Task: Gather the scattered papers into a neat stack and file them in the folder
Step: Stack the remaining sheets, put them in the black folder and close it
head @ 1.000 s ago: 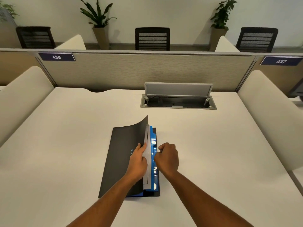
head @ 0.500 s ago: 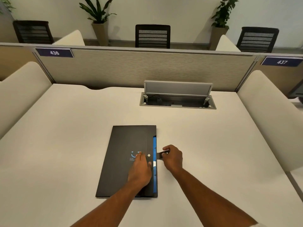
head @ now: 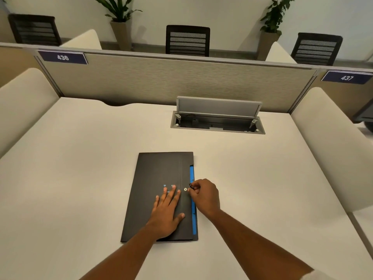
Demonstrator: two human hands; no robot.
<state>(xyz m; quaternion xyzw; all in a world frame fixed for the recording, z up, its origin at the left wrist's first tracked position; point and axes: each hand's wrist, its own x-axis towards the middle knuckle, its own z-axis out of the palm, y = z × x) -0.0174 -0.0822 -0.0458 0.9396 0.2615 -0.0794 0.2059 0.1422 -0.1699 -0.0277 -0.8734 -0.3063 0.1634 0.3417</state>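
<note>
A black folder [head: 155, 174] lies closed on the white desk [head: 80, 158], with a strip of blue paper [head: 192, 174] showing along its right edge. My left hand [head: 167, 213] lies flat on the cover, fingers spread. My right hand [head: 204, 196] is at the folder's right edge, its fingertips pinching a small black closure tab [head: 190, 185] beside a round metal snap [head: 185, 189] on the cover. The rest of the papers are hidden inside the folder.
An open cable tray with a raised grey lid [head: 218, 107] is set into the desk behind the folder. A fabric partition [head: 171, 81] bounds the far edge, cream side dividers [head: 333, 142] flank the desk. Chairs and potted plants stand beyond.
The folder's cover, lifted a second ago over the papers, now lies shut. My left hand went flat on it; my right hand took hold of the closure tab and brought it toward the snap.
</note>
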